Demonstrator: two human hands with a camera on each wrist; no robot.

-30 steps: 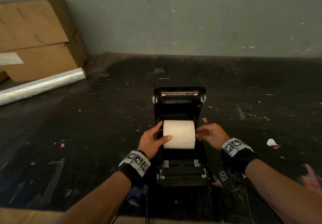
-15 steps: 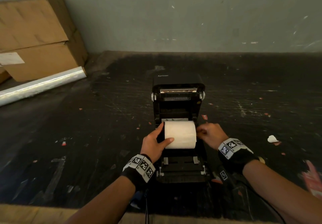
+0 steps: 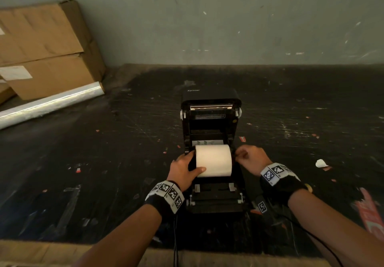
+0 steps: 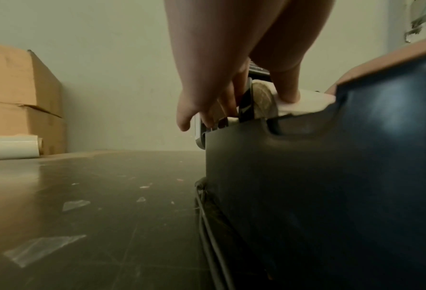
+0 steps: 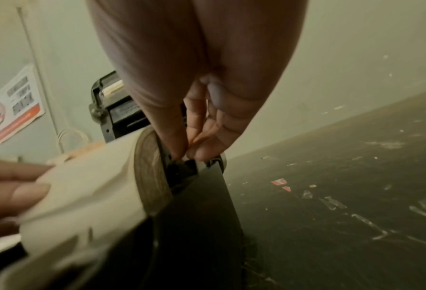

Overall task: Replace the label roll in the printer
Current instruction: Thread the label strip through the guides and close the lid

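Observation:
A black label printer [image 3: 209, 202] stands on the dark table with its lid [image 3: 211, 108] raised. A white label roll [image 3: 214, 159] lies crosswise in the open bay. My left hand [image 3: 194, 162] grips the roll's left end, thumb across the front and fingers behind the end face; the left wrist view shows this hand [image 4: 254, 102] with its thumb on the roll [image 4: 303, 104]. My right hand [image 3: 239, 156] is at the roll's right end. In the right wrist view this hand [image 5: 185, 154] pinches a black roll guide [image 5: 182, 166] beside the roll [image 5: 82, 196].
Stacked cardboard boxes [image 3: 41, 48] and a roll of clear film [image 3: 52, 104] lie at the back left against the wall. A white paper scrap [image 3: 321, 162] and small bits litter the table to the right. A cable [image 4: 206, 225] runs along the printer's left side.
Both hands and the roll stay almost where they were in the bay. The left thumb has slid slightly lower on the roll's front, and the head view has shifted a little.

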